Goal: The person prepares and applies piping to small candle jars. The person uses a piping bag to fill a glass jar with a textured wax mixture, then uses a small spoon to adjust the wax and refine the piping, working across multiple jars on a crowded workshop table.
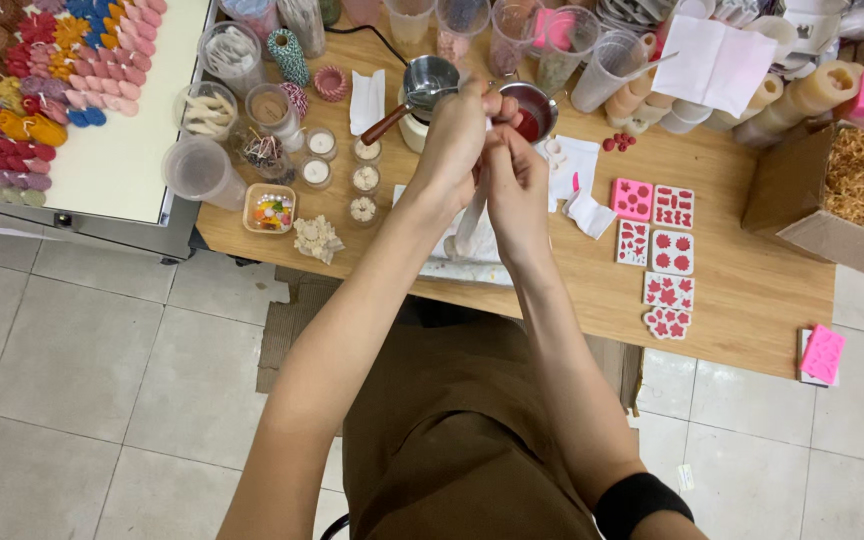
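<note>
My left hand (pixel 455 138) and my right hand (pixel 518 182) are pressed together above the wooden table (pixel 732 300). Both are closed around a slender white tube-like thing (pixel 470 226) that hangs down below them; its upper end is hidden in my fingers. Just behind my hands stand a small metal pot of red liquid (pixel 534 110) and a metal pot with a wooden handle (pixel 426 80). A white cloth (pixel 472 262) lies under my hands.
Pink and white moulds with red-filled shapes (pixel 668 250) lie to the right. Small glass jars of white wax (pixel 318 142) stand to the left, near plastic cups (pixel 197 170). A cardboard box of shredded paper (pixel 857 190) sits at far right, and a board of coloured flower shapes (pixel 42 80) at far left.
</note>
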